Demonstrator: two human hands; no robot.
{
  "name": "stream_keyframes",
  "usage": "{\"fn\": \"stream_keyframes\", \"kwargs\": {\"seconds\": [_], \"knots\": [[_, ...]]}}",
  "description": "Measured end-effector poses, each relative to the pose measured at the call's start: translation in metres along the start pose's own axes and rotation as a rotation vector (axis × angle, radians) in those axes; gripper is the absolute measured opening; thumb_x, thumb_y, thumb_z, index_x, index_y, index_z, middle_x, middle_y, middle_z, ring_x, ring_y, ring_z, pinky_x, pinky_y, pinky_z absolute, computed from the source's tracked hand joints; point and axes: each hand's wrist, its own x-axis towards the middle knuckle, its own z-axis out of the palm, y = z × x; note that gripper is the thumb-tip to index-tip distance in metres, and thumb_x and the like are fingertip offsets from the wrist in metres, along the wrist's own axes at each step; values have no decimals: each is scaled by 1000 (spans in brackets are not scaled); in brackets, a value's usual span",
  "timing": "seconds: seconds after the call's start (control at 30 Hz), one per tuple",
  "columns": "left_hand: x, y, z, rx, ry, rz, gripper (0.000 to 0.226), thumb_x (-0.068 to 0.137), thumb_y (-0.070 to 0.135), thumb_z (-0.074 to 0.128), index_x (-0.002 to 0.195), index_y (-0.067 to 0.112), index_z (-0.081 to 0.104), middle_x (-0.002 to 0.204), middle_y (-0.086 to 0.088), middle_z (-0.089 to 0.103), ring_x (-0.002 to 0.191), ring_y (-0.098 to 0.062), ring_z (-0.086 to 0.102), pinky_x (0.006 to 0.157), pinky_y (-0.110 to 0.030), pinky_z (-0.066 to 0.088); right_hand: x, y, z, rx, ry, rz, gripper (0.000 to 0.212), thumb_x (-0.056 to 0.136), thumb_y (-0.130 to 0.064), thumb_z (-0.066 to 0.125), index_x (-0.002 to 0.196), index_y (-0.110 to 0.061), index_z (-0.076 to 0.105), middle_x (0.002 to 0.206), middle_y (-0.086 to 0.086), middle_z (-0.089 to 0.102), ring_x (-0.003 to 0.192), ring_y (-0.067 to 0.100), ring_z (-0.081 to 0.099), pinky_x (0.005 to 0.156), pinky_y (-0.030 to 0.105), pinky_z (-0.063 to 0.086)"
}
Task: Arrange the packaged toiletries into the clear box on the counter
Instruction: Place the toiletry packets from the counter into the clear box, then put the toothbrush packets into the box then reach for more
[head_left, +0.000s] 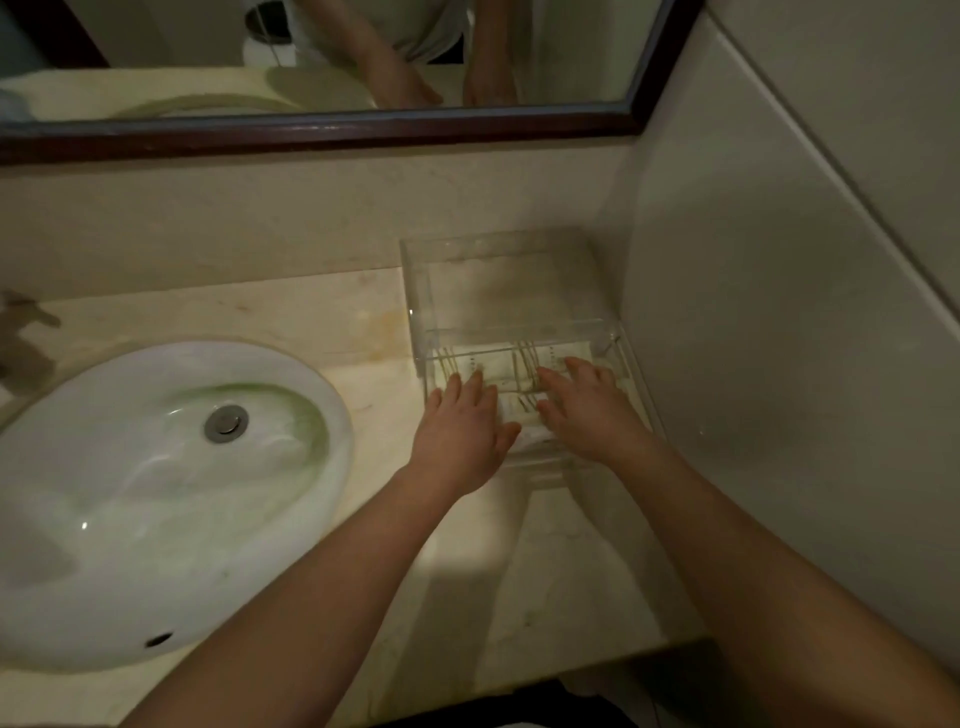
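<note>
A clear box (415, 291) stands on the counter against the right wall, its lid raised at the back. White packaged toiletries (501, 371) with gold lines lie flat in its front part. My left hand (460, 431) rests palm down on the left packets, fingers spread. My right hand (587, 405) lies flat on the right packets, fingers apart. Both hands cover part of the packets; neither grips anything that I can see.
A white oval sink (130, 509) with a metal drain (226, 423) fills the left of the beige counter (322, 317). A tap (26, 332) is at the far left. A dark-framed mirror (363, 130) runs along the back; a tiled wall (779, 312) closes the right.
</note>
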Motion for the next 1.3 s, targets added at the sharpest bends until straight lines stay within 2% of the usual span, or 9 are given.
{"fn": "stream_keyframes", "kwargs": {"seconds": [0.1, 0.2, 0.33, 0.47, 0.6, 0.77, 0.97, 1.2, 1.3], "knots": [[-14, -11, -11, -140, 151, -14, 58, 94, 42, 44, 142, 9, 39, 152, -15, 35, 141, -35, 29, 115, -44, 26, -3, -19, -2, 23, 73, -17, 54, 94, -48, 43, 144, -28, 43, 150, 17, 37, 134, 41, 31, 111, 46, 31], [-44, -31, -23, -309, 311, -107, 50, 88, 30, 55, 131, 6, 52, 135, -18, 53, 125, -34, 49, 105, -41, 40, -7, -58, 0, 82, 135, -125, 67, 85, -58, 29, 139, -25, 50, 139, 18, 51, 129, 38, 43, 108, 45, 35], [-106, -84, -30, -393, 452, -340, 43, 84, 24, 53, 122, 3, 59, 121, -18, 61, 111, -35, 56, 95, -40, 46, -17, -138, 13, 235, 154, -363, 48, 92, -37, 50, 133, -13, 58, 128, 21, 60, 121, 38, 53, 105, 43, 36], [-195, -141, -27, -450, 556, -670, 41, 87, 21, 52, 125, 7, 57, 124, -15, 60, 113, -32, 55, 96, -39, 46, -33, -217, 46, 296, -41, -577, 49, 92, -35, 52, 135, -12, 55, 128, 22, 60, 120, 36, 54, 101, 42, 40], [-287, -202, -30, -489, 641, -963, 39, 91, 21, 54, 128, 10, 56, 129, -11, 57, 117, -26, 54, 96, -31, 41, -54, -289, 74, 315, -156, -672, 48, 92, -33, 58, 138, -17, 52, 132, 17, 58, 123, 32, 53, 104, 37, 38], [-368, -292, -36, -521, 712, -1262, 40, 90, 20, 54, 129, 11, 54, 128, -12, 57, 114, -26, 57, 86, -30, 43, -62, -372, 101, 185, -309, -743, 53, 95, -41, 51, 145, -26, 41, 143, 6, 51, 132, 22, 46, 108, 35, 34], [-404, -415, -37, -515, 651, -1197, 35, 87, 18, 57, 120, 6, 58, 114, -13, 60, 99, -29, 61, 78, -35, 51, -70, -500, 133, 133, -304, -765, 56, 97, -43, 47, 147, -24, 36, 144, 9, 50, 132, 24, 46, 108, 36, 34], [-403, -485, -24, -423, 392, -1044, 63, 79, 39, 67, 134, 16, 47, 126, -11, 50, 118, -30, 46, 92, -40, 44, -80, -609, 149, 79, -267, -710, 56, 95, -43, 51, 146, -24, 38, 140, 11, 51, 128, 26, 49, 103, 37, 39], [-400, -499, -15, -341, 374, -1036, 52, 80, 35, 67, 126, 15, 52, 121, -12, 53, 112, -31, 50, 86, -40, 47, -78, -637, 153, 83, -228, -674, 55, 94, -39, 55, 144, -22, 41, 140, 10, 51, 126, 26, 51, 102, 36, 40]]}}
